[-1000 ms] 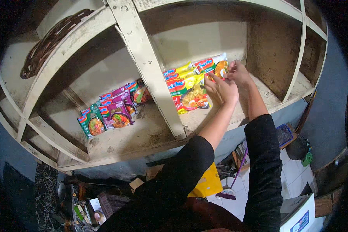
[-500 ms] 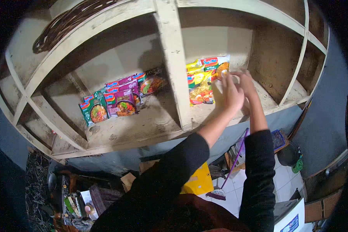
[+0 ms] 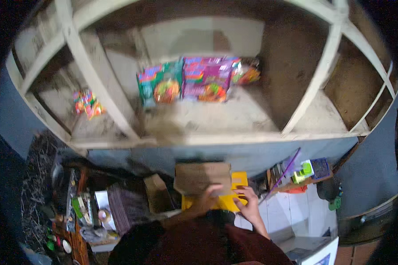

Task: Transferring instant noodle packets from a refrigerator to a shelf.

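My left hand (image 3: 209, 197), smeared by motion, is low in front of me over the cardboard box (image 3: 202, 177) and a yellow object (image 3: 241, 179) beneath. To its right, my right hand (image 3: 250, 206) has its fingers bent and apart, with nothing visible in them, above the yellow object's right part. Beyond both hands, green instant noodle packets (image 3: 163, 84) and purple noodle packets (image 3: 206, 79) stand side by side in a shelf compartment. A darker packet (image 3: 246, 73) sits at their right end. All of them are blurred.
The cream shelf (image 3: 234, 139) spans the view, split by uprights. Small colourful packets (image 3: 88, 104) lie in its left compartment. A purple-handled broom (image 3: 287, 168) leans at the right near a blue basket (image 3: 320, 168). At left is a cluttered wooden table (image 3: 80, 240).
Both hands have come down from the yellow noodle packets in the shelf to the cardboard box below. My view has swung left, so the green and purple packets are now central.
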A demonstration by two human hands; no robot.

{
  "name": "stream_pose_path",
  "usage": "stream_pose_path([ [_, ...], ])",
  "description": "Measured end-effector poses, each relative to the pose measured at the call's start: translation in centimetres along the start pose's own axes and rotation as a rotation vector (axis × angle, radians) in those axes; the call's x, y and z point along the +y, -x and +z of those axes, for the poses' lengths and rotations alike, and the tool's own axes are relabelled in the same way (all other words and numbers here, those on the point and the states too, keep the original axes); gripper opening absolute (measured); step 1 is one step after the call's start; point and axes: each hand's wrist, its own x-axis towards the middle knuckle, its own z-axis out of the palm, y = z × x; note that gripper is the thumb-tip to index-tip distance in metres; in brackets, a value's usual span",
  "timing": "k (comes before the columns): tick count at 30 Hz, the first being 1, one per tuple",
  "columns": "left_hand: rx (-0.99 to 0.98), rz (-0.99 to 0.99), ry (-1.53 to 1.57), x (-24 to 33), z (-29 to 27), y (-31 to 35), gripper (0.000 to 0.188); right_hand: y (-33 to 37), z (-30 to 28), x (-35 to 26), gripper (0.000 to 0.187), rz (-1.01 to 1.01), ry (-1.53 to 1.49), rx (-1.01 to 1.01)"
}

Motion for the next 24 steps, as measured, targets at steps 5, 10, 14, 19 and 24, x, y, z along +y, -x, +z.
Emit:
stream_pose_path([
  [5, 0.157, 0.051, -0.03, -4.2, -0.2, 4.3, 0.026, 1.8, 5.2, -0.5, 0.027, -0.244, 0.235, -0.331],
  [10, 0.305, 0.009, 0.408, -6.4, 1.8, 7.1, 0.024, 3.4, 8.5, 0.7, 0.032, -0.183, 0.29, -0.413],
  [14, 0.016, -0.101, 0.224, -11.5, 1.5, 9.0, 0.025, 8.0, 10.9, 6.6, 0.032, -0.156, 0.477, -0.498],
  [19, -0.368, 0.082, -0.071, -22.7, 5.4, 12.6, 0.026, 18.1, 10.2, 18.5, 0.038, -0.206, 0.499, -0.579],
  [24, -0.075, 0.022, 0.23, -36.2, 15.6, 21.1, 0.024, 30.1, 11.3, 31.4, 0.028, -0.107, 0.417, -0.486],
])
